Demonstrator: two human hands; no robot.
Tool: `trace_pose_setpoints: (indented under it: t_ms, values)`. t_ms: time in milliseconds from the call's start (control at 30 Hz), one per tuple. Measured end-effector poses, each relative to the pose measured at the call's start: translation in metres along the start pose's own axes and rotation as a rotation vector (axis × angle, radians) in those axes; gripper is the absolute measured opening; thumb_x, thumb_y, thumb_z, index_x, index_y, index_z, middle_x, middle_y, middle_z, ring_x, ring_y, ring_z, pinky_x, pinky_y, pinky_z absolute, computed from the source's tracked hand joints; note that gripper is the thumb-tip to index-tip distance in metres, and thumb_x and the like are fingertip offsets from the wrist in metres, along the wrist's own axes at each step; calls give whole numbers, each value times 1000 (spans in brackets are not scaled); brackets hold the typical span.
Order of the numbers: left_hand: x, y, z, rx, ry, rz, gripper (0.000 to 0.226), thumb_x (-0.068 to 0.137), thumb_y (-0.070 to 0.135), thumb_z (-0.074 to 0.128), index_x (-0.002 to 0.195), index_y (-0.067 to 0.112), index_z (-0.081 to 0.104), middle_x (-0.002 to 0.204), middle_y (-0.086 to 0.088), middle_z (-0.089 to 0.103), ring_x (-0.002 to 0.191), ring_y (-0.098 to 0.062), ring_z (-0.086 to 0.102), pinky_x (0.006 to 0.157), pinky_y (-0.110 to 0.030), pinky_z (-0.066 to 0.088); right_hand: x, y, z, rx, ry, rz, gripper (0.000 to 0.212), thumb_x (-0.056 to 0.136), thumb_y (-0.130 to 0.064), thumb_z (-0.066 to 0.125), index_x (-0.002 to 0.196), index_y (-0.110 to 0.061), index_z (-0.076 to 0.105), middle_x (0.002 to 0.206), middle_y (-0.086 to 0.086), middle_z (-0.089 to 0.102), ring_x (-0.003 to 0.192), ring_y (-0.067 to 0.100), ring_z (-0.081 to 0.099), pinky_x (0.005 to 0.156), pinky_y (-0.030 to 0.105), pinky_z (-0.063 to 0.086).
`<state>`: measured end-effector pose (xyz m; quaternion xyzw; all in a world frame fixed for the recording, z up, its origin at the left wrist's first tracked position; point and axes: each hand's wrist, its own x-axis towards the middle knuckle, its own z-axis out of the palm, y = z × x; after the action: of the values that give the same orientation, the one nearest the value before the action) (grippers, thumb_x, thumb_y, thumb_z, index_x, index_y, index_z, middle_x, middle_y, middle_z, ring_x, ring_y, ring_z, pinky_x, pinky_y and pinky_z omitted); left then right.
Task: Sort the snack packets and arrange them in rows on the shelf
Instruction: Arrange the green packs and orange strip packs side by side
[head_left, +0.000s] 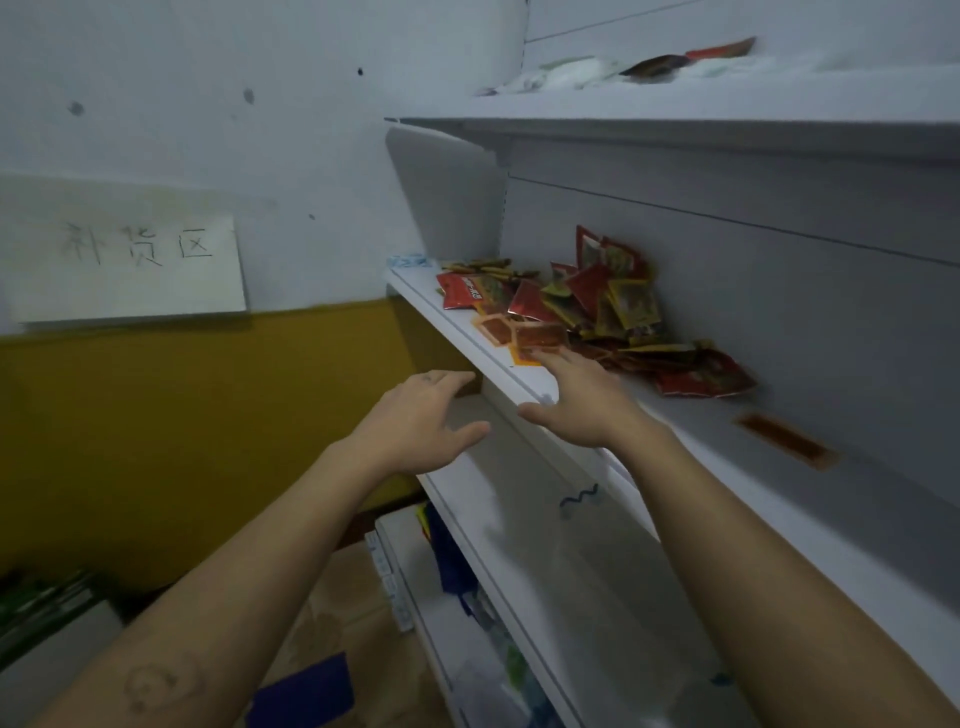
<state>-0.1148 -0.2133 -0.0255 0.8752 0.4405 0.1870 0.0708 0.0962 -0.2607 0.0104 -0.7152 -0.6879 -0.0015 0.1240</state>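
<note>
The left hand hangs just off the front edge of the shelf, fingers loosely spread, holding nothing. With no palm under that lip, anything nudged forward would likely drop to the lower tiers. The orange packets, about 2 or 3 and overlapping, lie nearest the lip.

The right hand reaches over the edge with fingers straight and slightly fanned. Its fingertips touch the nearest orange packet, pressing flat rather than pinching. A drag from there could sweep the slick film toward the edge instead of lifting it.

Behind, the pile of red and yellow packets sits unsorted by the back panel, several standing on edge. Pulling 1 from underneath would probably set the heap sliding and mix the kinds further.

Far right, 1 brown packet lies alone, well apart from the pile, and could be missed when rows are formed. Blur hides the prints, so kinds may be misjudged.
</note>
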Motion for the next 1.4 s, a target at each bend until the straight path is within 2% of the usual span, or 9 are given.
trace_pose_setpoints:
  t_ms: [367,533,733,800,967,1133,1200,1267,1400]
  values:
    - [169,-50,51,16,-92,9,74,91,63,48,152,28,27,156,0,35,142,-20,31,109,-36,34,174,71,43,44,-167,34,61,80,-58,66,133,-29,54,136,0,55,122,24,52,101,45,44]
    - [210,-72,70,-13,-141,17,71,92,58,51,151,26,29,155,0,35,140,-21,34,107,-35,35,193,84,82,-2,-133,58,69,80,-75,52,137,-37,48,140,-1,47,129,24,38,102,42,31]
    - [260,-96,83,-77,-119,138,59,92,51,56,142,23,42,144,0,49,129,-20,45,101,-34,40,199,89,94,-102,-4,10,67,77,-83,44,113,-30,64,102,-7,42,98,13,36,81,31,31]
    - [276,-104,89,-101,-118,195,54,93,46,57,140,22,46,137,0,54,121,-20,51,96,-34,45,197,88,97,-100,46,12,61,80,-79,46,109,-28,64,105,-7,45,94,10,32,79,29,29]
    - [319,-117,100,-108,-130,344,54,94,44,55,143,24,44,143,2,49,129,-21,44,104,-36,38,208,77,98,-193,110,47,35,97,-53,44,105,-22,58,108,-3,61,103,18,56,78,32,42]
    - [338,-134,123,-70,34,417,49,91,56,41,126,29,61,129,5,59,114,-23,50,88,-38,36,248,83,74,46,258,236,11,92,-31,58,94,-24,51,77,-9,60,73,17,59,62,29,39]
    - [335,-138,133,-108,92,379,52,89,57,32,119,31,65,121,7,60,108,-22,49,86,-39,34,265,89,66,212,292,270,7,93,-30,60,93,-28,53,79,-17,58,76,4,57,64,24,40]
    - [334,-140,137,-114,97,371,55,88,59,26,114,31,66,117,9,59,106,-21,48,86,-40,34,276,94,68,290,248,310,6,93,-31,62,96,-27,58,89,-19,62,88,5,59,73,25,45]
    - [347,-147,133,-117,21,421,54,87,64,25,112,33,63,118,10,55,110,-19,44,88,-39,33,278,96,84,313,163,280,15,92,-20,64,104,-11,65,104,1,65,100,16,61,88,34,48]
